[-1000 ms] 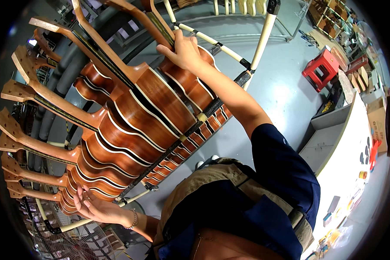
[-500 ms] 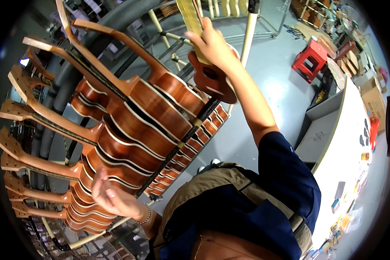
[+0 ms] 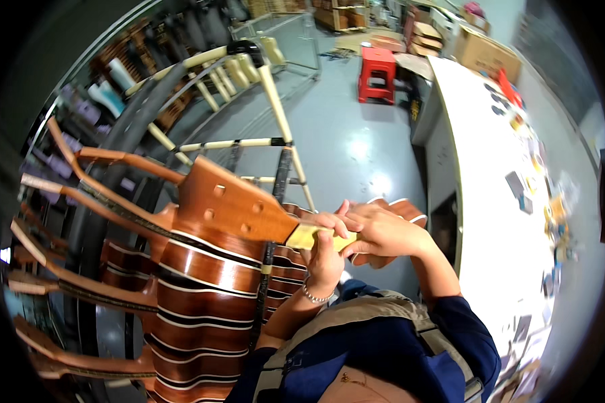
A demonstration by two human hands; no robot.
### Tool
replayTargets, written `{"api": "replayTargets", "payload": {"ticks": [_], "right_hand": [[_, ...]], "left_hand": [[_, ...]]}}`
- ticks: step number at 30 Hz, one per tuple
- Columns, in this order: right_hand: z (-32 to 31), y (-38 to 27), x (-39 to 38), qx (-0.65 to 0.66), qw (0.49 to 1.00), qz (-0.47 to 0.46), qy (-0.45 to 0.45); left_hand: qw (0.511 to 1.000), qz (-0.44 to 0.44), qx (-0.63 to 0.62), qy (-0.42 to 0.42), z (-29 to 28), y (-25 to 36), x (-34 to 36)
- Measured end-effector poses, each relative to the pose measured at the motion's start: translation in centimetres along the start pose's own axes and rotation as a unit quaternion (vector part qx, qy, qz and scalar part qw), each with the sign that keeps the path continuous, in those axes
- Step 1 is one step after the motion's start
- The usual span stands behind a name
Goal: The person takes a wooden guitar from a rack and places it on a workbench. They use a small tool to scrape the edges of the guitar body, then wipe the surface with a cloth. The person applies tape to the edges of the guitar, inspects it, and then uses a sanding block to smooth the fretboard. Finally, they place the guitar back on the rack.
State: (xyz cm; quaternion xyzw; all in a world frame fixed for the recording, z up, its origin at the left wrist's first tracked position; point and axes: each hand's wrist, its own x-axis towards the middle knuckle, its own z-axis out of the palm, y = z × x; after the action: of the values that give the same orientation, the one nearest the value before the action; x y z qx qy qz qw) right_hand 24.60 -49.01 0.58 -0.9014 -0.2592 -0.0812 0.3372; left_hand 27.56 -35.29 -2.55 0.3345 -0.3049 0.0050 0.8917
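An unstrung ukulele [image 3: 238,211] lies crosswise in front of me, its headstock with peg holes toward the left. Yellow tape [image 3: 304,235] covers its fingerboard. My left hand [image 3: 324,258] is closed around the neck just below the headstock. Farther along the neck, toward the body, my right hand [image 3: 386,234] grips it too, and the fingers of both hands overlap. Most of the ukulele's body is hidden behind my right hand and forearm; only brown, white-edged parts show. Beneath the headstock stand the racked ukulele bodies [image 3: 202,302], packed side by side.
The rack has a dark padded bar [image 3: 265,269] and a cream post [image 3: 275,101]. Several necks [image 3: 107,366] stick out to the left. A white workbench [image 3: 491,269] with small items runs along my right. A red stool [image 3: 376,75] stands farther off on the grey floor.
The ukulele has come off its upright pose above the rack and swung crosswise, headstock leftward. My left hand has left the racked bodies and taken its neck. The view has turned rightward.
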Motion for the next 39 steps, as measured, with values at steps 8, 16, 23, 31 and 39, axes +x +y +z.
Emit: {"api": "replayTargets", "payload": {"ticks": [8,16,23,31,39], "right_hand": [[5.5,0.2,-25.1,-0.240,0.736,0.446,0.449],[10.3,-6.9,-39.8,0.474,0.411,0.427,0.651],[12.0,-6.6,-44.2,0.425,0.273,0.278,0.817],[12.2,-5.4,-45.0,0.361,0.252,0.268,0.857],[10.5,-5.3,-43.8,0.337,0.267,0.310,0.848]], "left_hand": [[0.966,-0.178,-0.122,0.140,4.5,-4.6,-3.4],[0.926,-0.316,-0.128,0.162,11.4,-11.6,-7.0],[0.921,-0.377,-0.085,0.043,20.3,-14.9,-13.3],[0.896,-0.430,0.059,-0.099,23.3,-18.6,-18.0],[0.872,-0.468,0.054,-0.134,24.0,-21.6,-16.2]]}}
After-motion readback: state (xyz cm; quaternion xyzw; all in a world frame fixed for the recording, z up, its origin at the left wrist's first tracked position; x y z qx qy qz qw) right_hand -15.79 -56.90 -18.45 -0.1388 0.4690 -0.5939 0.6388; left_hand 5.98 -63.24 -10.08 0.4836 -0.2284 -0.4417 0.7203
